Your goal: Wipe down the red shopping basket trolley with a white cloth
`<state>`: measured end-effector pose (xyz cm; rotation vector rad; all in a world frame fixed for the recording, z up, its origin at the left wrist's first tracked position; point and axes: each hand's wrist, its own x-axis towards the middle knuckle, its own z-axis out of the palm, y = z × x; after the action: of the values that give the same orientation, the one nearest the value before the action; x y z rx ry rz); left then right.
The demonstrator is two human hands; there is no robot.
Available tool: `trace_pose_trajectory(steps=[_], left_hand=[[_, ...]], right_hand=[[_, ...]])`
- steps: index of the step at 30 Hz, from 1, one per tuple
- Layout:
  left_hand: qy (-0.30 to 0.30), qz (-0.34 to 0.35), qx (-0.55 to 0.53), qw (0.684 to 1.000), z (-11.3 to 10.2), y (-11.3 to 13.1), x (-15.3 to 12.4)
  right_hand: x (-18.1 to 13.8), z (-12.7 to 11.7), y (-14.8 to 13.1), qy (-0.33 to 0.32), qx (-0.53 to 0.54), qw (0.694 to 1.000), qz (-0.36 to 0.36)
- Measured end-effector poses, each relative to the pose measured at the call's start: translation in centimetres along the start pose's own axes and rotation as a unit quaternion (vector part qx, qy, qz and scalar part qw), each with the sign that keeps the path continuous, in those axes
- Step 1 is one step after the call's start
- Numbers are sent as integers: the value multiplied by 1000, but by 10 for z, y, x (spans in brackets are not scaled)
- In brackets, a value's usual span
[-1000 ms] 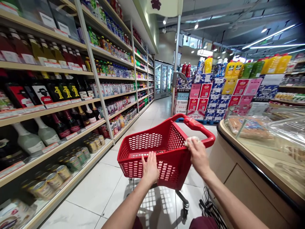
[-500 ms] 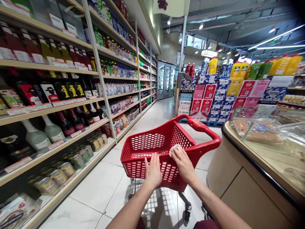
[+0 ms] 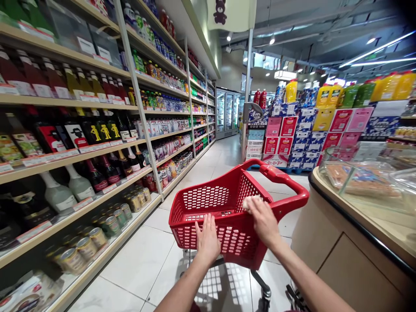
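A red plastic shopping cart basket (image 3: 201, 203) stands in the aisle right in front of me, its red handle (image 3: 286, 180) on the right side. My left hand (image 3: 208, 238) lies flat on the near rim of the basket, fingers stretched out. On the basket's right rim, my right hand (image 3: 264, 221) presses a small whitish cloth (image 3: 251, 201), its fingers closed over it.
Shelves of bottles (image 3: 78, 125) and cans (image 3: 97, 236) run along the left. A curved counter with a glass case (image 3: 357, 190) stands at the right. Stacked drink boxes (image 3: 292, 134) and a pole (image 3: 247, 91) lie ahead. Coolers (image 3: 225, 110) close the aisle's far end.
My right hand with the cloth slid back along the rim toward me, then forward a little. The view tilted up slightly. My left hand stayed on the near rim.
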<state>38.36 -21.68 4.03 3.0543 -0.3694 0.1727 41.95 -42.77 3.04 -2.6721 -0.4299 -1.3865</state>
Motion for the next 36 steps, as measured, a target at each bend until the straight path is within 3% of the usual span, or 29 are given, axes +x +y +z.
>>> trace_pose_trajectory(steps=[3,8,14,19,25,31,36], left_hand=[[-13,-8,0,1000,-1,-2,1],[-22,-19,-1,1000,1,-7,3],[8,-69,-7,998,8,-23,-1],[11,-52,-12,999,7,-22,-4],[5,-47,-14,999,6,-23,-8],[6,-39,4,999,7,-27,-9],[10,-38,-21,999,10,-29,-10]], right_hand=[[1,1,1,17,-6,999,41],[-5,7,-24,-33,43,997,-52],[-1,7,-8,9,8,999,36],[-6,14,-38,-39,58,995,-70],[-3,5,-17,-7,10,999,44],[-9,16,-53,-34,65,996,-56],[-1,15,-34,1,9,998,60]])
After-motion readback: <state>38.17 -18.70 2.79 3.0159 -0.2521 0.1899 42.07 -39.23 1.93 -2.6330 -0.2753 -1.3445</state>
